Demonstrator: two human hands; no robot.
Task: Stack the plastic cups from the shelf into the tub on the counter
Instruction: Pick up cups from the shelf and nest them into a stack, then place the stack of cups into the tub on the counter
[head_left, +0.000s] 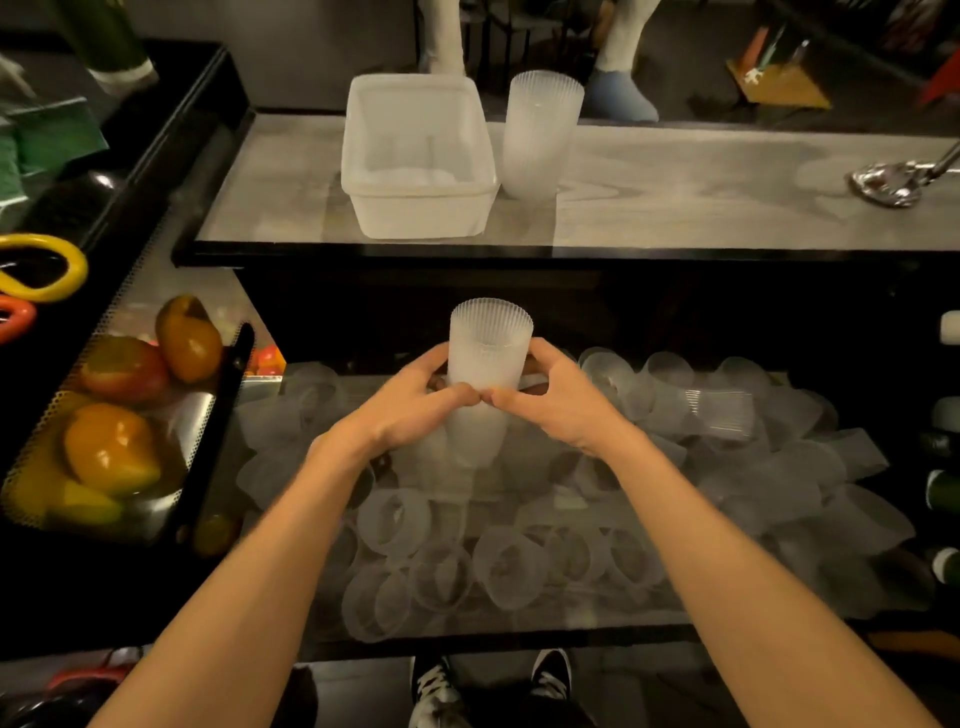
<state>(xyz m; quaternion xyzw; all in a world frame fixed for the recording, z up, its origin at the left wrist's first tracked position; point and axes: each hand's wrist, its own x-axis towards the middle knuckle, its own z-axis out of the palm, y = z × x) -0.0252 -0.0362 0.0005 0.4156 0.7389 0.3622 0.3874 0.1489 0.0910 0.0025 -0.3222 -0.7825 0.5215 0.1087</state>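
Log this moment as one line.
left hand: holds cup stack | right hand: holds cup stack | tub: on counter | second stack: beside tub | loose cups: on shelf

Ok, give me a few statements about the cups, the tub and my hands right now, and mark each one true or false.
1. Both the left hand and the right hand grip the held cup stack. True.
2. The tub is packed with cups. False: no cups show inside it.
3. A second cup stack stands upright on the counter, right beside the tub. True.
4. The shelf has been emptied. False: many loose cups lie jumbled on it.
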